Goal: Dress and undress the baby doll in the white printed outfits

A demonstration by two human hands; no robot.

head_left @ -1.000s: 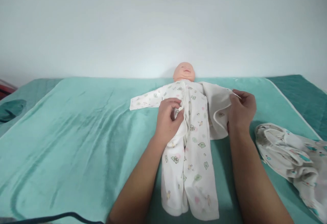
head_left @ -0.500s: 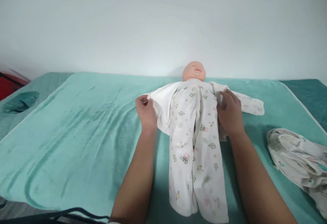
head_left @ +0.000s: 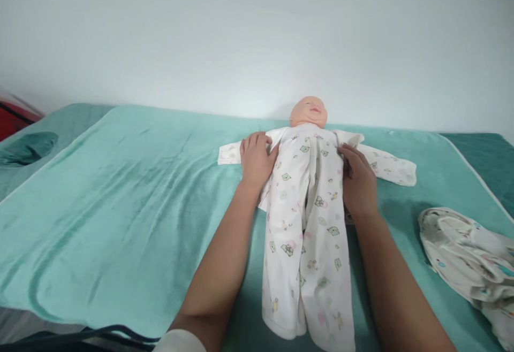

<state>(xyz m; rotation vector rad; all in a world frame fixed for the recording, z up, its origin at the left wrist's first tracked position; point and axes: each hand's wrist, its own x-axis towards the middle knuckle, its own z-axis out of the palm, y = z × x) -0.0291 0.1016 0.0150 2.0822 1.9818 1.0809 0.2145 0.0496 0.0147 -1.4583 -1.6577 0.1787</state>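
Observation:
A baby doll (head_left: 308, 112) lies on its back, dressed in a white long-sleeved baby shirt (head_left: 395, 166). White printed baby trousers (head_left: 305, 223) are spread over its front from the chest downward. My left hand (head_left: 257, 160) rests on the shirt by the left sleeve, fingers stretched and thumb apart, holding nothing. Against the right edge of the trousers is my right hand (head_left: 359, 183), its fingers loosely bent and touching the cloth, with a gap between thumb and forefinger. The shirt's front is mostly hidden under the trousers.
A crumpled printed white garment (head_left: 466, 250) lies at the right on the green sheet (head_left: 120, 207). The white wall (head_left: 201, 36) stands close behind the doll's head. A dark cable (head_left: 112, 330) runs along the lower left, and a red object (head_left: 14, 121) shows at far left.
My left hand has let go of the shirt's edge and moved right onto the shirt, and the left sleeve now shows. My right hand stays at the trousers' edge.

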